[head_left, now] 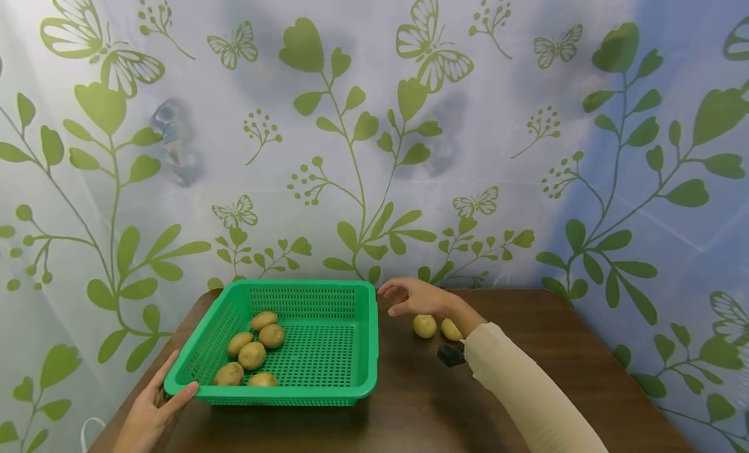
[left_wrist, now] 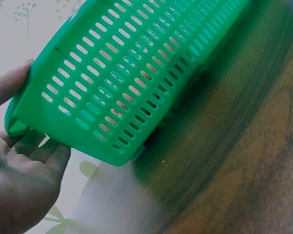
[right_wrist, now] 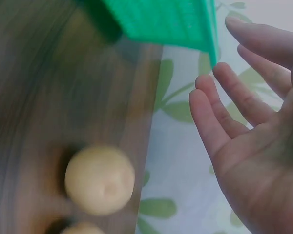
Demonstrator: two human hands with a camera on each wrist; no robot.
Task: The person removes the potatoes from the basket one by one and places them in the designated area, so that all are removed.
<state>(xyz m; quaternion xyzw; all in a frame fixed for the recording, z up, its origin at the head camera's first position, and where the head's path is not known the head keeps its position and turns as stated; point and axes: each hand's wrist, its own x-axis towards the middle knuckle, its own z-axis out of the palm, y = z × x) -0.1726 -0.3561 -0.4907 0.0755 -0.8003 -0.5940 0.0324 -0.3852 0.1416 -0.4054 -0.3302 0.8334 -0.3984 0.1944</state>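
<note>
A green plastic basket (head_left: pixel 316 392) with slotted walls stands over the table's left part, several potatoes (head_left: pixel 252 356) gathered in its left half. My left hand (head_left: pixel 149 411) grips the front left corner of the rim. In the left wrist view, the thumb lies over the rim and the other fingers curl beneath the lip of the basket (left_wrist: pixel 107 73). Close to the basket's back right corner is my right hand (head_left: pixel 418 298), its fingers loosely spread and holding nothing. The right wrist view has these fingertips right at the corner of the rim (right_wrist: pixel 211 36).
Two potatoes sit on the brown table (head_left: pixel 550 349) right of the basket: one potato (head_left: pixel 424 326) below the right hand, another potato (head_left: pixel 450 329) partly hidden by the forearm. A small black object (head_left: pixel 450 355) shows beside the right sleeve. Behind hangs a leaf-and-butterfly patterned curtain (head_left: pixel 363 167).
</note>
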